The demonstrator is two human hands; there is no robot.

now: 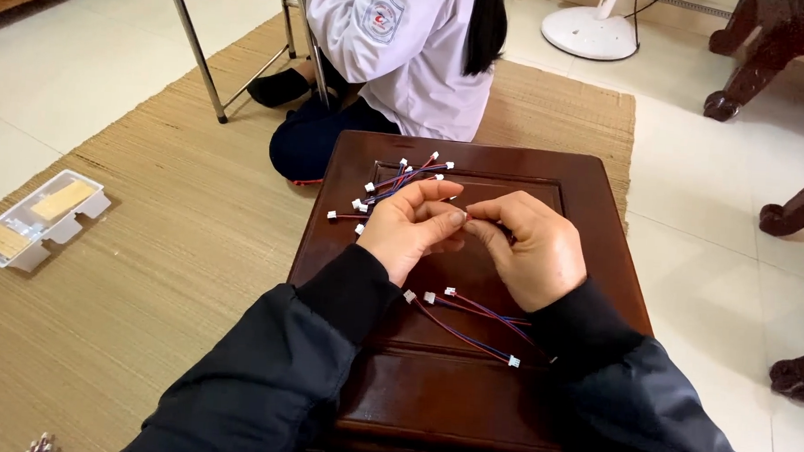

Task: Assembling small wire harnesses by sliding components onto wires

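Dark reddish-brown wooden surface (590, 261); red-and-blue wire leads (470, 324) with white connectors; black sleeves (287, 366); tan woven mat (147, 269) beside the surface; cream floor tiles (719, 204).

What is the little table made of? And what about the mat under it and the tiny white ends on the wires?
The table looks like dark reddish wood with a glossy varnish: light reflects off its top. The mat seems woven straw or reed, tan, with fine ribbed lines. The wire ends look like white plastic plugs, too small to be certain.
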